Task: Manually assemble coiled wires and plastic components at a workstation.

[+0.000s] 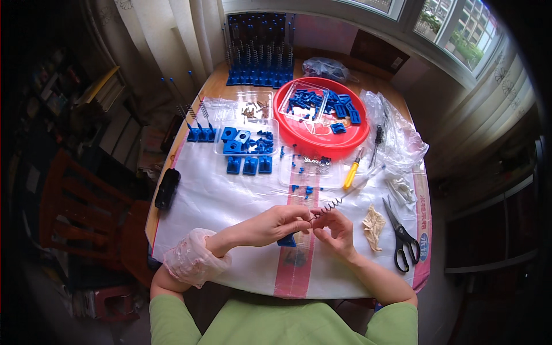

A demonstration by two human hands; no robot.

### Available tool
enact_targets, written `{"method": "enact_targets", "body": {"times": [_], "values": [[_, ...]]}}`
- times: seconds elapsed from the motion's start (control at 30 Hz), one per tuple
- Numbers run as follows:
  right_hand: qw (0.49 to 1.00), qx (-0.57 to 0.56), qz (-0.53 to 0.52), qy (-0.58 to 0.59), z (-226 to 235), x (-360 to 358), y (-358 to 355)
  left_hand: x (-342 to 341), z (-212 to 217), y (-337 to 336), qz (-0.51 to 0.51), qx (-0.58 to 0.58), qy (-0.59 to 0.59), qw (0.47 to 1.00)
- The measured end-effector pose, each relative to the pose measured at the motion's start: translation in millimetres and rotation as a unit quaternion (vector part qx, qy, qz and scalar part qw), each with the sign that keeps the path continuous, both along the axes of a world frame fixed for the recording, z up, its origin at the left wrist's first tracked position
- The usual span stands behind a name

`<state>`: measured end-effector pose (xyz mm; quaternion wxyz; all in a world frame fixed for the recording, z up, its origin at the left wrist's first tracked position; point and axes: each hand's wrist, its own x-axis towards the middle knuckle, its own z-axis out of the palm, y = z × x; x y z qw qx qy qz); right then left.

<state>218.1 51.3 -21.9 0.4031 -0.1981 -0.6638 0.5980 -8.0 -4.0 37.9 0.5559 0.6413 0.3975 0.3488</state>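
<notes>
Dark coil spring [332, 206]: held in the air on the person's side of the red basin [345, 144], slanting up toward it; near end partly hidden by fingers. Left grip [286, 220]: thumb and fingers together, clamped on the near end of the spring. Right grip [336, 231]: fingers bent, also clamped on the spring, just beside the left. Blue block [287, 240]: below the left grip, nearer the person than the basin; contact with that grip cannot be told.

Small clear tray [284, 179]: close to the near side of the basin, with small metal rings [315, 163]. Yellow-handled tool [351, 174]: just off the basin's near right. Blue parts [346, 108]: inside the basin. Clear box [247, 154]: left of the basin, holding further blue pieces; three blue blocks [249, 166] in a row at its near edge, also left of the basin.

Spring-topped blue stands [259, 77]: many, beyond the basin to its left. Scissors [405, 244] and crumpled beige cloth [374, 227]: to the basin's near right, well apart from it. Clear plastic bag [399, 135]: right of the basin. Black case [168, 188]: far left of the basin, at the edge of the surface [198, 221].
</notes>
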Motion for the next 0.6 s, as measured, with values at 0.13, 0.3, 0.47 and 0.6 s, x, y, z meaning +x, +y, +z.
{"method": "enact_targets", "body": {"times": [0.13,0.3,0.47,0.6], "values": [[1.000,-0.023,-0.018,-0.004,-2,2,-2,2,4,4,-0.045,-0.052,0.006,0.998],[0.997,-0.057,-0.015,0.054,0,-4,-3,1,3,6,-0.048,-0.065,0.048,0.996],[0.994,-0.097,-0.016,0.049,0,0,-5,-7,-15,4,-0.022,-0.061,-0.017,0.998],[0.990,-0.117,-0.046,0.060,8,0,1,-17,-10,1,0.001,-0.088,-0.040,0.995]]}}
